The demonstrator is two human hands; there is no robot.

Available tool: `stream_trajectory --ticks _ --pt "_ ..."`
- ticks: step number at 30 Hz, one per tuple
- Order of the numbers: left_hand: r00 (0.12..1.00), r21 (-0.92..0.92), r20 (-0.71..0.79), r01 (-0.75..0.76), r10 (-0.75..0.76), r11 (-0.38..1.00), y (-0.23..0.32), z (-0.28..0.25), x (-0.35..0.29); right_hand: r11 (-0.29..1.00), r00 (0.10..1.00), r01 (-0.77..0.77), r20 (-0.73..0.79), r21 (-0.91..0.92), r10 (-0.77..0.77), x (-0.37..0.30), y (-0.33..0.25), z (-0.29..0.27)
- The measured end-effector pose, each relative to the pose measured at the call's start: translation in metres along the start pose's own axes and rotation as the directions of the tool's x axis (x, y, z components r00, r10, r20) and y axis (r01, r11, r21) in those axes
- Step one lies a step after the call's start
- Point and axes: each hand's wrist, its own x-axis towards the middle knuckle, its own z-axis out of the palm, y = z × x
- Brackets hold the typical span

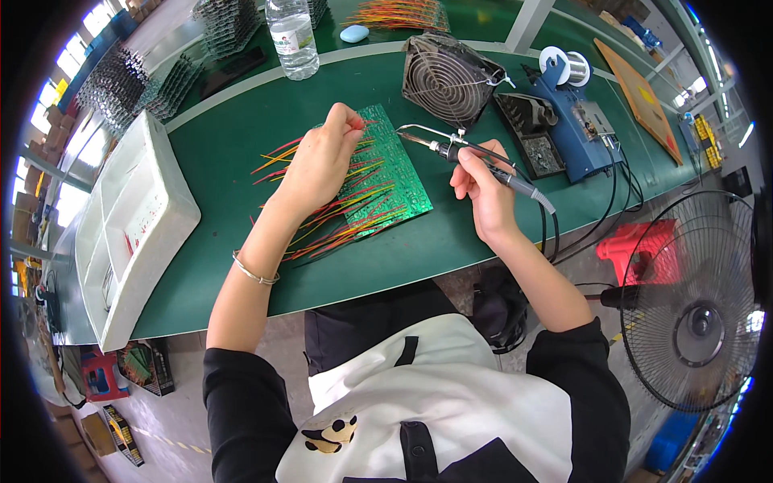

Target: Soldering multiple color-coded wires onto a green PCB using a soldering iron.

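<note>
Gripping a soldering iron (pixel 515 183) in our right hand (pixel 485 187), we pinch a red wire (pixel 369 122) in our left hand (pixel 320 161), well apart; the circuit board (pixel 398 169) lies left of the iron.

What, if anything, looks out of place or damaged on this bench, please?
Nothing looks clearly damaged or spilled. The near end of the white tray seems to jut slightly past the table edge, and the wires splay unevenly off the board.

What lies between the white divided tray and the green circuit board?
In the head view, red and yellow wires stick out from the board toward the tray; the left hand and forearm cross over them.
</note>
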Motion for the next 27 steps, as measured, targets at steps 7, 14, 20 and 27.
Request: stream_trajectory --ticks 7,14,20,27 --pt "0.993 0.313 -0.032 -0.098 0.114 0.945 -0.019 0.015 -0.001 1.000 1.000 -0.010 -0.012 0.003 0.010 -0.001 0.000 0.001" --pt "0.993 0.450 -0.025 -0.094 0.118 0.888 -0.011 0.028 0.009 0.999 1.000 0.016 -0.001 -0.028 -0.016 -0.002 0.000 0.000" --pt "0.989 0.506 -0.031 -0.110 0.145 0.855 -0.018 0.037 0.010 0.999 1.000 -0.020 -0.013 -0.051 0.019 -0.002 0.000 0.001" --pt "0.950 0.570 -0.048 -0.228 0.309 0.789 -0.018 0.036 0.008 0.996 1.000 -0.005 -0.028 -0.084 0.002 -0.003 -0.002 0.004"
